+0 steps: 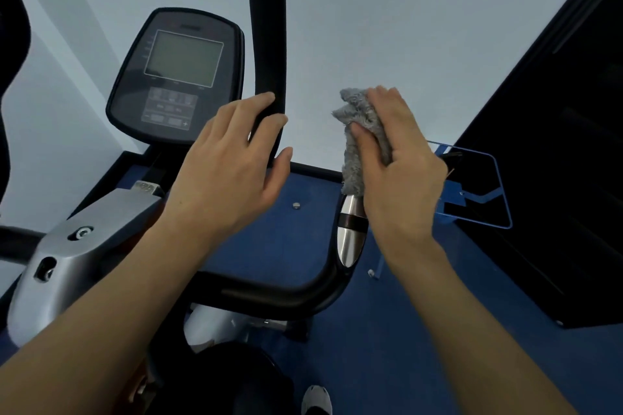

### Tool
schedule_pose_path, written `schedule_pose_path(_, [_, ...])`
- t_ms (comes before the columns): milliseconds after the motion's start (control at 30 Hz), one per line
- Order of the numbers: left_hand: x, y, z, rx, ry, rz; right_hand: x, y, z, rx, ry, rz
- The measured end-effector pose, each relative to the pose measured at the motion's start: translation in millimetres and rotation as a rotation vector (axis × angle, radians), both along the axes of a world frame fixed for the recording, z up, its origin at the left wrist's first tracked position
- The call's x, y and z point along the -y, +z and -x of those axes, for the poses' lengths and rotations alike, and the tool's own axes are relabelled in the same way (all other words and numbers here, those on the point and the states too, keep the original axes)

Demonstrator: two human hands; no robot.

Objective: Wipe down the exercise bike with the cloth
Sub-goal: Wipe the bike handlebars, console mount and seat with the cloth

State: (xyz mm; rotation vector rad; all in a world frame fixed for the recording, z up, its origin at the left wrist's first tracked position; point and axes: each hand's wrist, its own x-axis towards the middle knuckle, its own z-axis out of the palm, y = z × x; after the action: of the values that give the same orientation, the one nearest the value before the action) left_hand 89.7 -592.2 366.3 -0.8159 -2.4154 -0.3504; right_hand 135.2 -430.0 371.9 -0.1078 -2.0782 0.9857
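Blue floor (293, 242), cloth (357, 111) in right grip (401, 172) (bunched)

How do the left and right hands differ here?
The left hand holds no cloth, its fairly straight fingers touching the black upright bar; the right hand grips the grey cloth. The right hand sits just above a chrome sensor; the left hand does not. Both are bare.

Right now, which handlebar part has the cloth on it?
The lower grip with the silver plates, where the right hand holds the grey cloth; the tall black bar has only the bare left hand.
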Motion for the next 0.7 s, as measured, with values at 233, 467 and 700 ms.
schedule_pose_path(233, [0, 1, -1, -0.002, -0.001, 0.001, -3, 0, -1, -0.050, -0.030, -0.115])
schedule_pose_path(467, [-1, 2, -1, -0.002, -0.008, -0.004, -8, 26, 5, 0.081, 0.165, 0.056])
schedule_pose_path(700, [2, 4, -7, 0.056, -0.016, -0.043, 3, -15, -55, 0.155, 0.080, 0.007])
